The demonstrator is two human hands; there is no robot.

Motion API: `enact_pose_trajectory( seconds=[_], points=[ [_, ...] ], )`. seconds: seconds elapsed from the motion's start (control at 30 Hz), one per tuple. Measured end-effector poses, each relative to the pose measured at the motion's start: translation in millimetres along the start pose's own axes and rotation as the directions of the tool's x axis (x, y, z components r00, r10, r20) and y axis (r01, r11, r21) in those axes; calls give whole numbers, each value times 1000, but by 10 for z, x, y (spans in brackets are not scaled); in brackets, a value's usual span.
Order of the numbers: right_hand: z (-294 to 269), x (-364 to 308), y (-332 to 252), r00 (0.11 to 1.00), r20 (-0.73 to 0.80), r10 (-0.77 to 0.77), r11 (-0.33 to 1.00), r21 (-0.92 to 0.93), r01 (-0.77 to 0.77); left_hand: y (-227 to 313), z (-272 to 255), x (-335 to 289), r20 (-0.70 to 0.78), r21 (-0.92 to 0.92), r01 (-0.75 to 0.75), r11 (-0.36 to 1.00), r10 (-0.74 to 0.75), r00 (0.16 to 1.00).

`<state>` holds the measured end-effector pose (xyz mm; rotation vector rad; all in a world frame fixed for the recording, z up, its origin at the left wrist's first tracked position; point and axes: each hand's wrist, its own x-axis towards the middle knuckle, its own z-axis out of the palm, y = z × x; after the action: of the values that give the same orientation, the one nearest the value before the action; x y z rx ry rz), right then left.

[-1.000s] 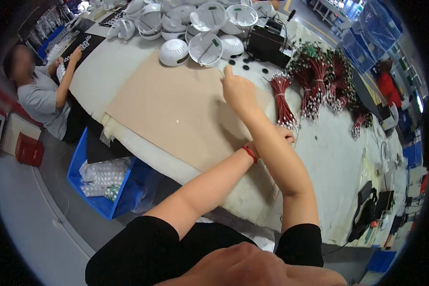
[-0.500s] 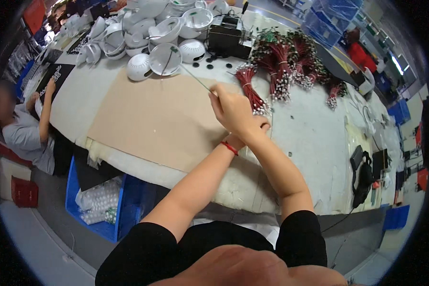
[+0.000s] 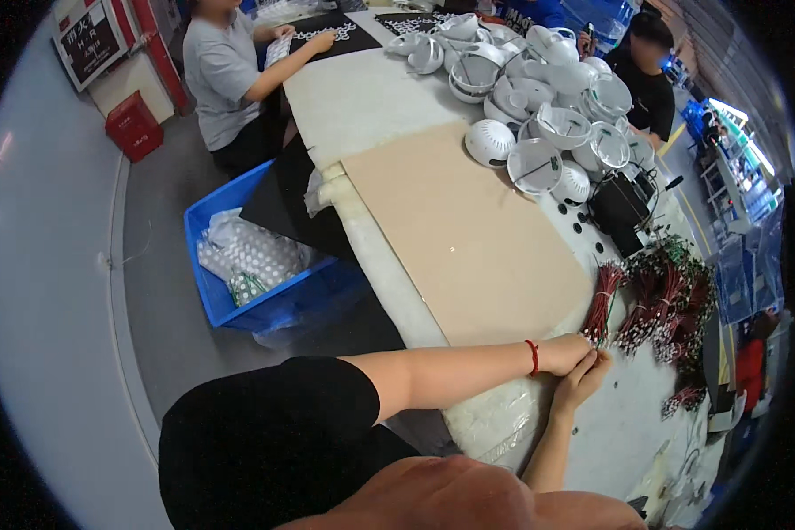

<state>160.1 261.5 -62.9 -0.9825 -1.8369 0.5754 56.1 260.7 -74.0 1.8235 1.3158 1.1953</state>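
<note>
My left hand (image 3: 564, 355), with a red cord at the wrist, is closed beside the lower end of a bundle of red wires (image 3: 601, 305). Against its fingertips, the fingers of my right hand (image 3: 586, 376) are pinched together. Whatever lies between the fingers is too small or hidden to make out. Left of the hands a flat tan board (image 3: 477, 230) covers part of the table. Past the board's far edge sits a white dome-shaped housing (image 3: 490, 143), next to an upturned white bowl-shaped housing (image 3: 534, 166) with a dark wire inside.
More white housings (image 3: 565, 128) are heaped behind. A black device (image 3: 618, 210) stands near several small black discs (image 3: 577, 227). Further wire bundles (image 3: 667, 305) lie at the right. A blue bin (image 3: 205, 274) holds bagged parts beside the table. Co-workers (image 3: 225, 75) are at the far side.
The view has swung left. My right hand has come down from above the board to meet my left hand; the thin green strand at its fingers earlier no longer shows.
</note>
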Motion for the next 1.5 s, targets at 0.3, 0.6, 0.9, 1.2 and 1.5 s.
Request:
enact_pose_trajectory(
  seconds=[0.3, 0.6, 0.9, 1.2, 1.5],
  points=[
    [1, 40, -5, 999, 50, 3, 1000, 0, -3, 79, -87, -28, -54, -1, 21, 1000, -21, 998],
    [-22, 30, -67, 997, 76, 8, 1000, 15, -9, 110, -132, -51, -9, 5, 55, 998, -55, 998],
    [-38, 46, -60, 996, 93, -16, 1000, -2, 16, 72, -88, -1, 24, 91, 36, 995, -38, 999],
    [-28, 46, -84, 997, 79, -15, 1000, 19, 13, 43, -83, -32, -49, 46, -29, 999, 31, 998],
    [-22, 67, -64, 996, 80, -26, 1000, 2, 26, 54, -123, -17, 22, 69, -8, 998, 6, 1000]
  ],
)
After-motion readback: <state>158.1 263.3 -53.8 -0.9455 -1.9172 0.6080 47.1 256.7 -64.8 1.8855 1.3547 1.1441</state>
